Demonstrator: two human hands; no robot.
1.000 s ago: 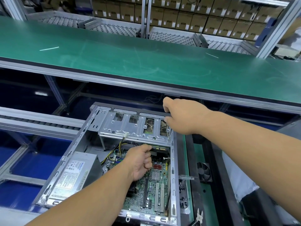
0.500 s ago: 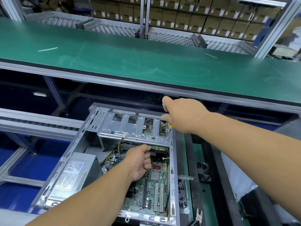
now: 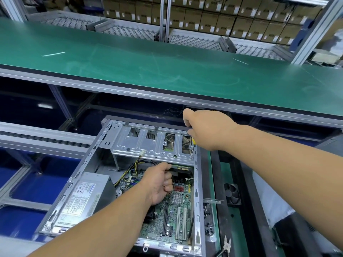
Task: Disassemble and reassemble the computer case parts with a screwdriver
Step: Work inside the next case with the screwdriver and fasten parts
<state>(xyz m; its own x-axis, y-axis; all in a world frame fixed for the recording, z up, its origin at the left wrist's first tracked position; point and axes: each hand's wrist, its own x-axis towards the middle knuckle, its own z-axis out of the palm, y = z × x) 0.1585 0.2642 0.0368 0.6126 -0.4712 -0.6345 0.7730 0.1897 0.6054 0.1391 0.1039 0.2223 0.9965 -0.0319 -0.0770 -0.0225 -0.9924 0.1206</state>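
Just right of the frame's centre, the right hand is wrapped around a screwdriver; only a bit of yellow handle and the thin metal shaft show below the fist. The shaft points down, and its tip meets the near right corner of a silver drive cage.

Lower and a little to the left, the left hand is curled into a fist inside the case, just below the cage's front edge. Whether it holds anything cannot be told.

Both hands work in an open computer case, which lies on its side and fills the lower middle of the frame. Under the left hand sits a green motherboard. A grey power supply with a white label fills the case's lower left part.

To the right of the case, a small black fan lies on a green strip. A wide green conveyor belt crosses the upper half of the frame, with stacked cardboard boxes along the top edge.
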